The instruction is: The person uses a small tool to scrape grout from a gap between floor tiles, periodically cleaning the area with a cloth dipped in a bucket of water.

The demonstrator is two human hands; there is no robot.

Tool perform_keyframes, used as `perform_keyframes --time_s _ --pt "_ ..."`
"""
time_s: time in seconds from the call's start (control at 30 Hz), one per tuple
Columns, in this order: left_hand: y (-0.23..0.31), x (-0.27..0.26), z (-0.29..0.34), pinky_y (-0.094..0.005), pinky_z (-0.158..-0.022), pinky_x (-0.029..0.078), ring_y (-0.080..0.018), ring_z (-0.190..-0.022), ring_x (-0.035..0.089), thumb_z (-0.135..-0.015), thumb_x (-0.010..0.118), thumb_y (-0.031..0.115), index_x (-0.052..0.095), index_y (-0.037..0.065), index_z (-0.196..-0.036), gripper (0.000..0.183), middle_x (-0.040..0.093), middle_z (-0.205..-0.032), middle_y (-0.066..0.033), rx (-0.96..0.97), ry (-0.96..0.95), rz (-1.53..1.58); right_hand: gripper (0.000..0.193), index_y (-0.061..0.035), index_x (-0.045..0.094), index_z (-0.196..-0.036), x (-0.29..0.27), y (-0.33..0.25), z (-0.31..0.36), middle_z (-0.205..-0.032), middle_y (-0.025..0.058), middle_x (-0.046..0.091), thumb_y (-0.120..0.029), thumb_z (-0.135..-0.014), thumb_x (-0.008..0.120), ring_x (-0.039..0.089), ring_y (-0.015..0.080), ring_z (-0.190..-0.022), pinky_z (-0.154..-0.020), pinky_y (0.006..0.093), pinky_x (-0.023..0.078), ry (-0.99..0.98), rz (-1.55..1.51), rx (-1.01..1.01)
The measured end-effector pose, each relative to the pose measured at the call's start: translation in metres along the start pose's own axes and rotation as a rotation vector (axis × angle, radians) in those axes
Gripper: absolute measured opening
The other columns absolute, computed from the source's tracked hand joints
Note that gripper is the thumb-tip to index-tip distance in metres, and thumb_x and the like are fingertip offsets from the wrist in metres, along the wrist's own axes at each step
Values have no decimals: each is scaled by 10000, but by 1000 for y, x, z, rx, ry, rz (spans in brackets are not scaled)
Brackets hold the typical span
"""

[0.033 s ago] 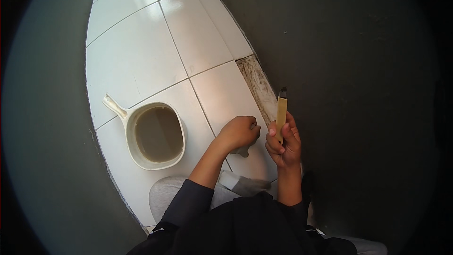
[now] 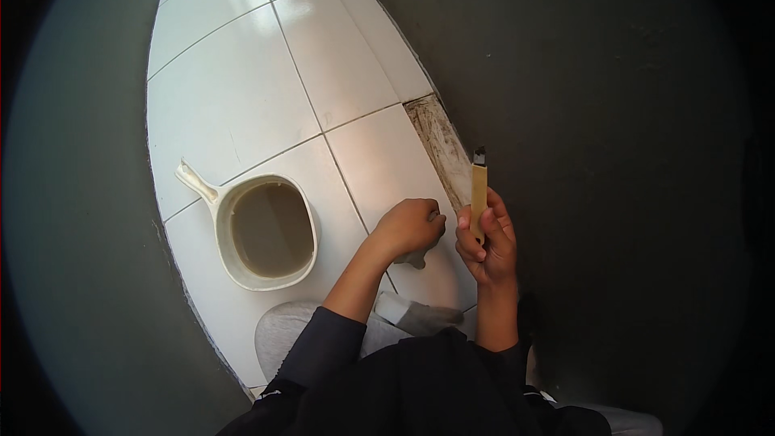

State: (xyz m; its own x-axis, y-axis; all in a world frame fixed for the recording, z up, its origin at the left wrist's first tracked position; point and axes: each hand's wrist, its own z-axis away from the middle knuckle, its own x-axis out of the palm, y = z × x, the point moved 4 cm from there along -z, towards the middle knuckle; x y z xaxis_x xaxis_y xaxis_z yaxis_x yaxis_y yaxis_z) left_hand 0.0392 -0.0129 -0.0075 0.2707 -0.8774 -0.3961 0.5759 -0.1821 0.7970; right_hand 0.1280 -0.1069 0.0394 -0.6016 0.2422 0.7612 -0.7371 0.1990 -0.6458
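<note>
Wears a black top [image 2: 420, 391] at the lower edge, with dark sleeves [image 2: 323, 347] pulled up off the forearms. Shows, just ahead of that, a knee in pale grey cloth [image 2: 284, 335] at left and a grey-and-white thing [image 2: 416, 316] near the middle, too unclear to name. Holds the left hand [image 2: 413, 224] low over the tiles, back upward, with fingers bent under and mostly hidden. Cannot tell whether clamped on the small grey thing [image 2: 414, 258] partly visible beneath that hand, or merely resting over it. Clamps a narrow yellow tool [image 2: 479, 202] between thumb and fingers of the right hand [image 2: 488, 241], upright in the view, with its dark tip [image 2: 480, 157] pointing away from the body. Has a white dipper [image 2: 264, 281] standing on the tiles to the left, well apart from both hands, with murky brownish liquid [image 2: 272, 230] inside and its handle [image 2: 196, 181] toward the upper left. Beyond the right hand, along the tile edge, a rough strip [image 2: 440, 141] streaked brown. Farther off, glossy white tiles [image 2: 226, 89] with dark joints; on either side, dark grey floor [image 2: 613, 153].
</note>
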Motion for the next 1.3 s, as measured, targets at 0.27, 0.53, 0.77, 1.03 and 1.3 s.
perform_keyframes --time_s 0.27,0.53,0.77,1.03,1.3 --pt "1 -1 0 -392 -757 487 -356 -833 632 -839 541 295 636 -15 -951 343 647 -861 -228 10 -14 5 264 -116 648 -1114 -15 -28 -57 -942 138 678 -205 -877 570 649 287 -678 -631 367 513 345 1768 137" --pt "2 -2 1 -395 -754 488 -367 -829 627 -839 539 295 637 -18 -939 343 645 -857 -231 39 17 -9 194 -129 693 -932 -19 -8 -109 -875 145 672 -223 -859 540 644 353 -849 -735 432 519 308 2177 247" --pt "9 1 -2 -400 -752 491 -367 -824 629 -838 536 300 638 -19 -934 348 645 -852 -232 60 7 -23 204 -128 704 -898 -29 -19 -158 -898 149 676 -169 -844 511 647 355 -868 -744 433 520 371 2206 254" --pt "-1 0 2 -390 -736 492 -353 -802 635 -843 535 297 639 -19 -922 342 649 -832 -223 30 10 -23 199 -102 702 -889 -20 -1 -120 -895 159 675 -178 -837 526 648 353 -876 -742 440 523 373 2136 278" --pt "5 0 -1 -387 -737 491 -346 -799 635 -845 534 284 635 -19 -923 329 650 -829 -219 43 10 -37 172 -72 700 -883 -28 -11 -162 -915 164 677 -119 -811 551 651 346 -899 -768 422 525 412 2171 336"
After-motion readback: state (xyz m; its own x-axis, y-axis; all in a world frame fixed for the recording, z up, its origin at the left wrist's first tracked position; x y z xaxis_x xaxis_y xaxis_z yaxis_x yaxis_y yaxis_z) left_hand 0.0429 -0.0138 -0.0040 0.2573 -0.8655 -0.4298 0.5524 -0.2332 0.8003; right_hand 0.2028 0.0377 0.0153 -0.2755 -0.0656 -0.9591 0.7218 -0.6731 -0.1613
